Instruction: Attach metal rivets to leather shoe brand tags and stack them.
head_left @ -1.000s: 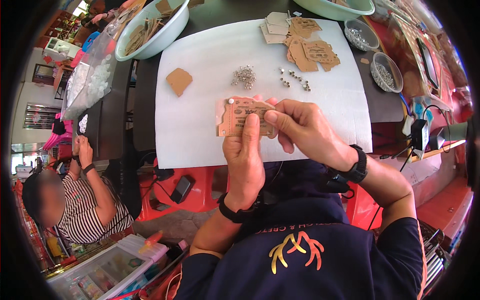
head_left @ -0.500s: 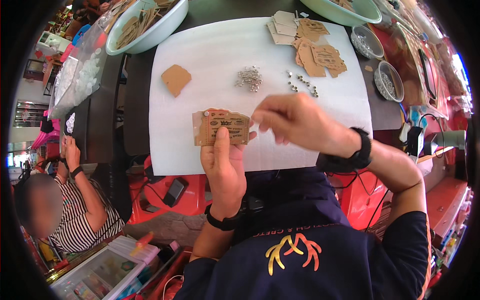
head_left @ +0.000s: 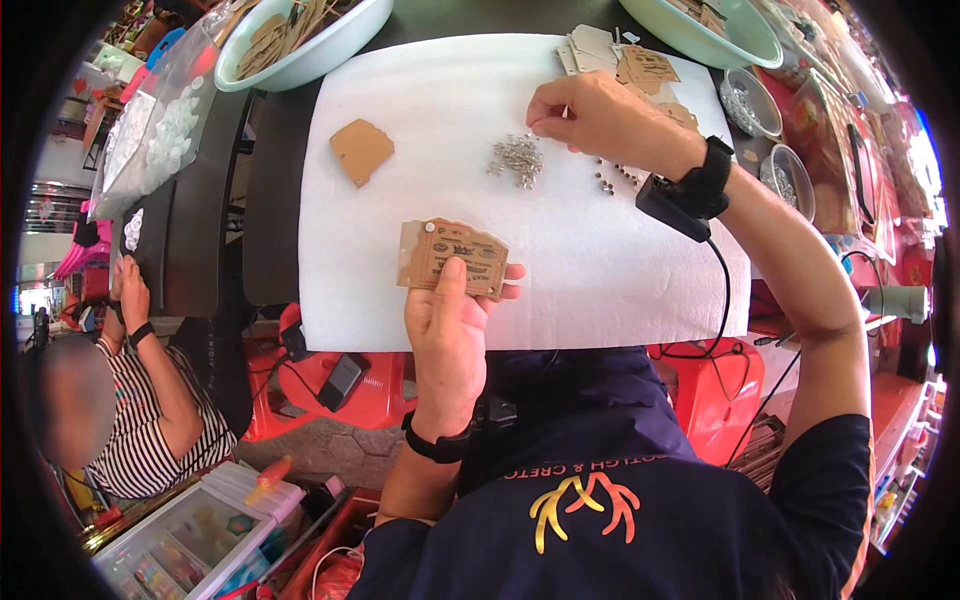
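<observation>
Now the left hand grips a brown card tag over the near part of the white mat, thumb pressed on its face, fingers curled behind. A small silver stud shows at the tag's top left corner. The right hand reaches across the mat, its fingertips pinched together just beside a heap of silver pins; whether it holds a pin I cannot tell. A loose tag lies on the mat to the left, and more tags sit stacked at the far edge. A black band circles the right wrist.
</observation>
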